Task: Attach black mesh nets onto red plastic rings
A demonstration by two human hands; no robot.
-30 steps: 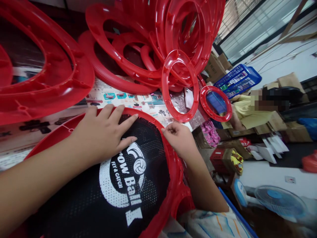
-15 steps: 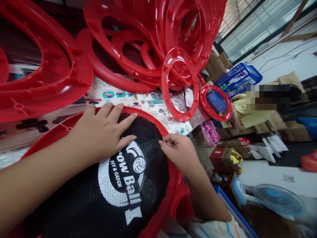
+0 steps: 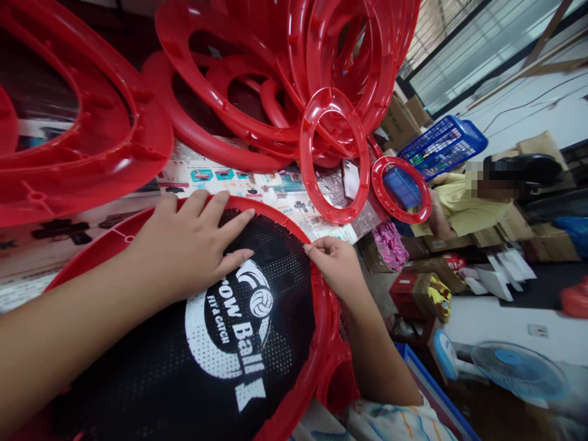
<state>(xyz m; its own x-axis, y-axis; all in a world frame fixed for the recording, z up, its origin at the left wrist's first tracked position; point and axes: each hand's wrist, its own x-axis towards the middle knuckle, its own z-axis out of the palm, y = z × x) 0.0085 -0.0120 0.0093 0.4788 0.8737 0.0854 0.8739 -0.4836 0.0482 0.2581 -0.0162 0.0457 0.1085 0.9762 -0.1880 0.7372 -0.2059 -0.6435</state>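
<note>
A large red plastic ring (image 3: 316,343) lies in front of me with a black mesh net (image 3: 280,294) stretched across it; the net carries a white ball logo and lettering (image 3: 234,331). My left hand (image 3: 188,245) rests flat on the net near the ring's far rim, fingers spread. At the ring's right rim my right hand (image 3: 335,263) has its fingertips pinched together on the edge of the mesh.
Many red rings (image 3: 257,79) are piled behind and to the left on a printed paper sheet (image 3: 257,184); two smaller rings (image 3: 399,190) lie to the right. Another person in a yellow top (image 3: 463,208) sits at right among cardboard boxes (image 3: 537,150), a blue basket (image 3: 441,147) and a floor fan (image 3: 519,373).
My right hand slid inward over the mesh, then came back to the ring's right rim. My left hand has stayed in place.
</note>
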